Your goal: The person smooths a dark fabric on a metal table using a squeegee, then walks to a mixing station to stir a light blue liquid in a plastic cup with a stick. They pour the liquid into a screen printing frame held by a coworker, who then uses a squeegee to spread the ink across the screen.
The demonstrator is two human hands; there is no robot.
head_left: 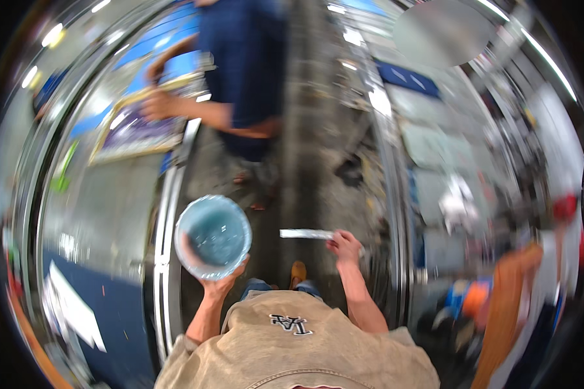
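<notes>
My left hand [217, 280] holds a round clear plastic container [213, 236] from below, its open mouth facing up at me. My right hand [344, 246] grips one end of a thin flat white strip [306, 233], which sticks out to the left toward the container without touching it. Both hands are raised in front of my chest, above the grey floor of an aisle. The whole picture is blurred by motion.
A person in a dark blue shirt [243, 71] stands ahead in the aisle, a hand [157, 105] on a framed board [133, 133] on the left metal table [104, 201]. A metal table edge [390, 194] runs along the right. White sheets [74, 308] lie lower left.
</notes>
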